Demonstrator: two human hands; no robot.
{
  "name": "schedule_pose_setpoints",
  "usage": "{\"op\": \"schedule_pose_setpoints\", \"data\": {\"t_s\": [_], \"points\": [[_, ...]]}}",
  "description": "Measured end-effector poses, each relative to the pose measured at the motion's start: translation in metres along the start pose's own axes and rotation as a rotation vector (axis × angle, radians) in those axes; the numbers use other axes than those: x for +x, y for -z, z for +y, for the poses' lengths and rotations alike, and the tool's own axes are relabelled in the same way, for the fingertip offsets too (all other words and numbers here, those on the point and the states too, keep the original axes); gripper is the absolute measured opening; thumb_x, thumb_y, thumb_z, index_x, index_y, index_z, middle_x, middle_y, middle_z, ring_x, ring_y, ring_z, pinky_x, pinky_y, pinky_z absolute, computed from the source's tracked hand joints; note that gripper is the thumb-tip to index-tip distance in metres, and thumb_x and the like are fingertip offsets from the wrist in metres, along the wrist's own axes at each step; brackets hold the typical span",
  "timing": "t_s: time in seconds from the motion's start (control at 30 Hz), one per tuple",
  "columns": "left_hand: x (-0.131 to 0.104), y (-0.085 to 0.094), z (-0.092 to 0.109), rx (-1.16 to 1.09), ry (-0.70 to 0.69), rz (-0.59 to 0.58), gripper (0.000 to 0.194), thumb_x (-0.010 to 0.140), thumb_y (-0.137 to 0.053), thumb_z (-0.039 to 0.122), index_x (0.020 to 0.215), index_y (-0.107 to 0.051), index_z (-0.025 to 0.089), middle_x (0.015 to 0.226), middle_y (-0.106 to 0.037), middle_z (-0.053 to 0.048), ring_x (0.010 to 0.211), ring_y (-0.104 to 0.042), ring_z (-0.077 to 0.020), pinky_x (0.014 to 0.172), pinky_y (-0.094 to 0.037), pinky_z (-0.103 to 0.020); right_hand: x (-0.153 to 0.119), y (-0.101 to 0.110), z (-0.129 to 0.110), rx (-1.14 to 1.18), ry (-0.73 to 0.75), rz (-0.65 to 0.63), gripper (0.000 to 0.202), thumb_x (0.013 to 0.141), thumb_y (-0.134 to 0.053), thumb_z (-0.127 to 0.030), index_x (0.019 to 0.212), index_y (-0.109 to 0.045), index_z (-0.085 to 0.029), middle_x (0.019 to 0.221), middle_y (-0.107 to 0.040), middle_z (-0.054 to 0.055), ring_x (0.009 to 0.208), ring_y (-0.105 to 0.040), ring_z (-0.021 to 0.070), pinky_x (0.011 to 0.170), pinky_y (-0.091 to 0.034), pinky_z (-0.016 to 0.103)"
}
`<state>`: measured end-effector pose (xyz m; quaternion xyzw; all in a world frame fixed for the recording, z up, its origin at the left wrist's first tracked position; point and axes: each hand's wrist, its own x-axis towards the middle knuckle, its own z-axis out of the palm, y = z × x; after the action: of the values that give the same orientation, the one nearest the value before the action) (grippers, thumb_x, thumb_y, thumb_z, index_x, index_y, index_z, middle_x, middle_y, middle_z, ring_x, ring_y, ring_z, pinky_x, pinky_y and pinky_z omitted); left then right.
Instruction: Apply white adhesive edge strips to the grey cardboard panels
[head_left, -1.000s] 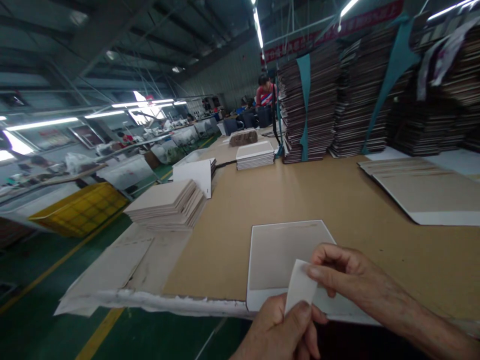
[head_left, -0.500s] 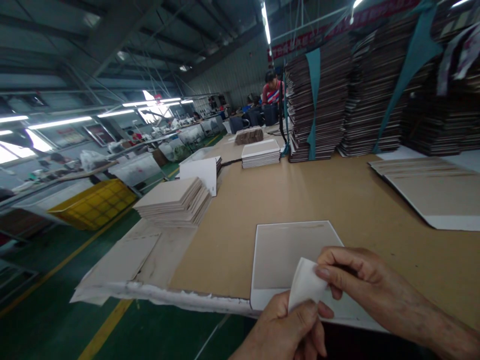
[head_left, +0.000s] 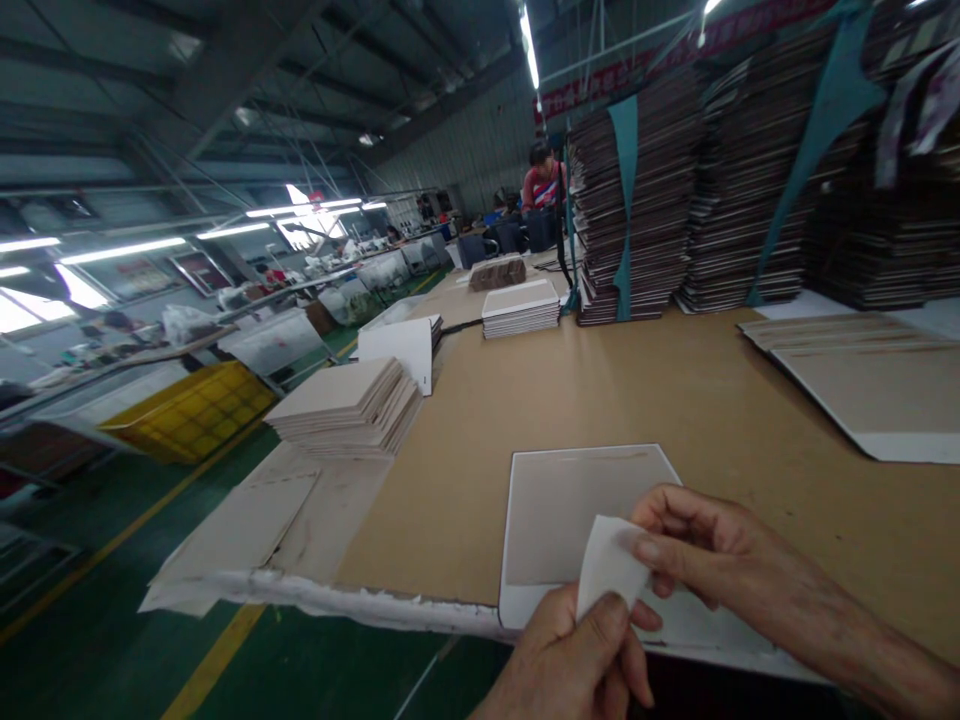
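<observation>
Head view. The left hand [head_left: 577,665], at 6 o'clock, and the right hand [head_left: 705,550], at 5 o'clock, are each pinching the small white paper slip [head_left: 609,565], grip clamped on its lower and right edges, apparently to keep it taut above the grey board [head_left: 562,510]. The board is lying flat at the near edge of the tabletop [head_left: 675,390]. A stack of boards [head_left: 345,405] is sitting at 10 o'clock, within reach.

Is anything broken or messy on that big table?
Yes. The table's near-left edge is ragged: its white covering looks torn and crumpled. Loose cardboard sheets hang over that corner. The stack of boards leans, fanned out sideways. Both hands pinch a small white slip.
</observation>
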<state>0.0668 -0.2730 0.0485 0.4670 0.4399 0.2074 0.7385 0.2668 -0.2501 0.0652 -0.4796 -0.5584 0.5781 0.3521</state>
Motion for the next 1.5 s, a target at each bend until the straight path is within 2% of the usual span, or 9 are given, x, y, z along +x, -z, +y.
{"op": "schedule_pose_setpoints", "data": {"t_s": [0.33, 0.47, 0.63, 0.83, 1.03, 1.13, 1.27, 1.4, 1.5], "points": [[0.003, 0.000, 0.000, -0.084, 0.054, -0.004, 0.081, 0.070, -0.062, 0.080, 0.111, -0.057, 0.010, 0.065, -0.062, 0.001, 0.041, -0.048, -0.0075, 0.038, -0.028, -0.019, 0.002, 0.002, 0.013, -0.148, 0.045, 0.203, 0.044, 0.081, -0.069, -0.065, 0.078, -0.070, -0.021, 0.059, -0.055, -0.001, 0.063, -0.057, 0.0161, 0.060, -0.048, 0.024], [0.005, 0.000, 0.000, -0.132, 0.031, -0.004, 0.079, 0.069, -0.065, 0.079, 0.108, -0.059, 0.010, 0.065, -0.063, 0.000, 0.040, -0.046, -0.0074, 0.037, -0.024, -0.020, 0.004, 0.001, 0.006, -0.160, 0.086, 0.194, 0.043, 0.085, -0.065, -0.063, 0.077, -0.071, -0.021, 0.061, -0.058, 0.000, 0.065, -0.059, 0.0166, 0.062, -0.049, 0.025], [0.005, 0.005, -0.003, -0.133, -0.041, 0.013, 0.074, 0.078, -0.060, 0.076, 0.109, -0.063, 0.009, 0.064, -0.064, 0.000, 0.037, -0.039, -0.0054, 0.037, -0.019, -0.021, 0.004, 0.001, 0.004, -0.151, 0.124, 0.045, 0.040, 0.095, -0.052, -0.055, 0.082, -0.074, -0.023, 0.068, -0.064, -0.001, 0.067, -0.061, 0.0141, 0.067, -0.049, 0.022], [0.007, 0.010, -0.006, -0.130, -0.118, 0.051, 0.069, 0.084, -0.058, 0.073, 0.108, -0.065, 0.009, 0.062, -0.064, 0.000, 0.035, -0.033, -0.0047, 0.036, -0.017, -0.022, 0.003, -0.001, 0.018, -0.232, 0.143, 0.141, 0.033, 0.096, -0.054, -0.051, 0.100, -0.072, -0.024, 0.066, -0.067, -0.004, 0.067, -0.065, 0.0125, 0.065, -0.051, 0.019], [0.009, 0.009, -0.003, -0.195, -0.118, 0.041, 0.068, 0.077, -0.062, 0.075, 0.099, -0.064, 0.010, 0.061, -0.069, -0.004, 0.031, -0.031, -0.0045, 0.032, -0.014, -0.022, -0.004, -0.005, 0.015, -0.530, 0.597, 0.287, 0.014, 0.103, -0.057, -0.032, 0.095, -0.068, -0.027, 0.075, -0.068, -0.008, 0.062, -0.065, 0.0063, 0.059, -0.048, 0.013], [0.010, 0.008, -0.004, -0.234, -0.117, 0.015, 0.065, 0.078, -0.062, 0.073, 0.098, -0.064, 0.011, 0.061, -0.071, -0.006, 0.028, -0.030, -0.0048, 0.031, -0.015, -0.022, -0.007, -0.006, 0.010, -0.682, 0.824, 0.342, 0.012, 0.104, -0.053, -0.019, 0.107, -0.063, -0.024, 0.091, -0.069, -0.003, 0.078, -0.067, 0.0064, 0.070, -0.051, 0.012], [0.013, 0.007, -0.005, -0.274, -0.124, -0.017, 0.064, 0.078, -0.062, 0.073, 0.095, -0.065, 0.012, 0.059, -0.070, -0.005, 0.027, -0.029, -0.0049, 0.030, -0.015, -0.022, -0.009, -0.009, 0.004, -0.820, 0.959, 0.424, 0.016, 0.102, -0.050, -0.011, 0.107, -0.064, -0.019, 0.104, -0.065, 0.005, 0.095, -0.065, 0.0097, 0.084, -0.052, 0.015], [0.014, 0.009, -0.002, -0.327, -0.134, -0.037, 0.053, 0.077, -0.068, 0.064, 0.088, -0.067, 0.012, 0.048, -0.060, 0.001, 0.027, -0.028, -0.0046, 0.031, -0.017, -0.022, -0.014, -0.012, -0.001, -0.751, 0.917, 0.340, 0.015, 0.101, -0.050, -0.013, 0.100, -0.062, -0.022, 0.101, -0.065, 0.004, 0.090, -0.065, 0.0117, 0.076, -0.053, 0.018], [0.010, 0.012, 0.005, -0.366, -0.102, -0.027, 0.041, 0.075, -0.073, 0.051, 0.083, -0.070, 0.012, 0.046, -0.053, 0.004, 0.028, -0.023, -0.0030, 0.033, -0.017, -0.022, -0.016, -0.011, -0.002, -0.616, 0.723, 0.372, 0.015, 0.101, -0.055, -0.023, 0.087, -0.061, -0.023, 0.092, -0.064, 0.002, 0.078, -0.065, 0.0126, 0.063, -0.052, 0.019]]}}
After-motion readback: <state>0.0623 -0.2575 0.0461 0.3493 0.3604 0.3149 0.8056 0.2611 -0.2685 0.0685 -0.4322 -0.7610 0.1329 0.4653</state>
